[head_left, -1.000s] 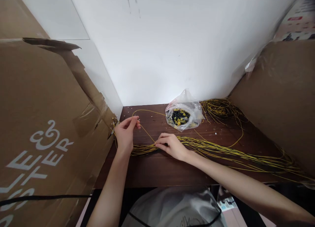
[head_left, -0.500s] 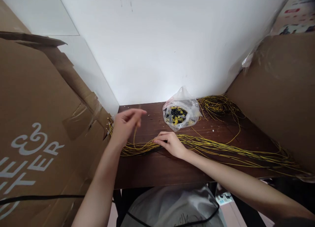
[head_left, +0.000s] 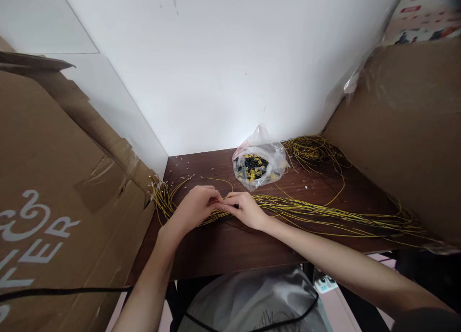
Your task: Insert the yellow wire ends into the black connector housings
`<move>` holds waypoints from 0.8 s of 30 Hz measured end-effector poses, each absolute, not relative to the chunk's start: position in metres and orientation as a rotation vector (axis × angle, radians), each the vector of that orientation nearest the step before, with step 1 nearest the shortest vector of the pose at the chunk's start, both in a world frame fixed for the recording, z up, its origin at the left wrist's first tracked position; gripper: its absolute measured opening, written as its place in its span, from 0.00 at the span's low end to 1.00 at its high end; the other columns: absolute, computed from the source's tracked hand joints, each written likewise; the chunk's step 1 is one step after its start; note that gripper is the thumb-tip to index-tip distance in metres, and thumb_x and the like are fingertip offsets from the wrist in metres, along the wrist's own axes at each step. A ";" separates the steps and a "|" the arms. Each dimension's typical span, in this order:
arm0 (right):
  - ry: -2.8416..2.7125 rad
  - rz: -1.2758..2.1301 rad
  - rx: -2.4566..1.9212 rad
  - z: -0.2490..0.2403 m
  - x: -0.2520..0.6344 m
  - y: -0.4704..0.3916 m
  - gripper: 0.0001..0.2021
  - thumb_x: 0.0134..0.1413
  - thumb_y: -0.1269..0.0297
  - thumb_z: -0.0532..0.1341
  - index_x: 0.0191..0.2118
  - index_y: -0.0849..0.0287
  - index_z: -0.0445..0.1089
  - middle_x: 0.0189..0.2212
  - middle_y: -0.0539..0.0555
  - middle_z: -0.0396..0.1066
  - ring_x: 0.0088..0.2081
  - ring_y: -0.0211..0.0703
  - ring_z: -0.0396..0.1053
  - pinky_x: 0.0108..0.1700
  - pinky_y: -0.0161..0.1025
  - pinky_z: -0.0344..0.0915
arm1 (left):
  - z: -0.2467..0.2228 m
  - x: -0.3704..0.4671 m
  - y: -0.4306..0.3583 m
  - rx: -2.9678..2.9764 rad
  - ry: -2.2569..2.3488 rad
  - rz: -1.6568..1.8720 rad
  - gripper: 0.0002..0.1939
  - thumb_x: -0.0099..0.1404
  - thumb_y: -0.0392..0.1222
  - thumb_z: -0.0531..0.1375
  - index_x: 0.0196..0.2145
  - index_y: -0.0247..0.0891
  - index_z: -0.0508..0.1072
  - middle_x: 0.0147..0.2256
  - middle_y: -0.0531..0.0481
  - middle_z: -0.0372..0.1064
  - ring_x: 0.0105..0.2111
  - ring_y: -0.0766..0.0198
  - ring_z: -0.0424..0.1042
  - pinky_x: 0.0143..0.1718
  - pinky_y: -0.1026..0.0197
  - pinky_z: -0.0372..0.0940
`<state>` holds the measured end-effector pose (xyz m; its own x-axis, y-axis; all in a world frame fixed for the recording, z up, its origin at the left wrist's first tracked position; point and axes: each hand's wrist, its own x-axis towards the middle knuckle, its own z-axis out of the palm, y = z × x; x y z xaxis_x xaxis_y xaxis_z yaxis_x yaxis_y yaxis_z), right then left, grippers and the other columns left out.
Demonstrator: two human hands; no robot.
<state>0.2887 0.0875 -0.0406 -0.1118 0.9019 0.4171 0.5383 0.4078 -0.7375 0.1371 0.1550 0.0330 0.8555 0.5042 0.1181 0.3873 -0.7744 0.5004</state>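
Fingertip to fingertip, my two hands meet over a long bundle of yellow and black wires (head_left: 306, 206) lying across the table. My left hand (head_left: 196, 204) is closed in a pinch on a yellow wire (head_left: 218, 179), whose free end curves up behind the fingers. My right hand (head_left: 247, 209) is pinched closed at the same spot; a wire runs into its fingertips, though the exact grip is partly hidden. To the left, the wire ends (head_left: 162, 190) fan out with small pale tips. Behind my right hand stands an open clear plastic bag (head_left: 277, 159) of small black and yellow pieces.
A looser coil of yellow and black wire (head_left: 311, 149) lies at the back right. Cardboard boxes stand at the left (head_left: 72, 154) and right (head_left: 406, 116) of the dark wooden table (head_left: 201, 255), with a white wall (head_left: 216, 72) behind. Below its front edge sits a translucent bag (head_left: 248, 298).
My left hand has come down and right, from above the wires to meet my right hand's fingertips. The right hand stays at the bundle. The view has shifted slightly.
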 end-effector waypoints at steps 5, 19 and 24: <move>-1.749 0.500 -1.269 -0.037 0.288 0.086 0.14 0.58 0.61 0.54 0.32 0.62 0.74 0.27 0.53 0.70 0.30 0.37 0.67 0.36 0.32 0.59 | 0.046 0.128 0.170 2.680 0.709 0.578 0.07 0.60 0.38 0.54 0.29 0.39 0.73 0.30 0.50 0.66 0.29 0.67 0.64 0.31 0.65 0.56; -1.710 0.565 -1.302 -0.037 0.288 0.085 0.19 0.62 0.61 0.47 0.29 0.63 0.70 0.27 0.53 0.71 0.31 0.38 0.68 0.36 0.33 0.62 | 0.115 0.108 0.168 0.903 0.165 1.390 0.13 0.62 0.26 0.50 0.21 0.35 0.58 0.19 0.56 0.51 0.15 0.78 0.46 0.18 0.77 0.55; -1.694 0.646 -1.274 -0.034 0.289 0.084 0.19 0.63 0.61 0.46 0.33 0.64 0.71 0.28 0.55 0.72 0.32 0.38 0.70 0.37 0.34 0.63 | 0.137 0.109 0.148 1.083 0.354 1.651 0.19 0.65 0.25 0.41 0.17 0.34 0.47 0.18 0.56 0.48 0.15 0.79 0.38 0.13 0.80 0.42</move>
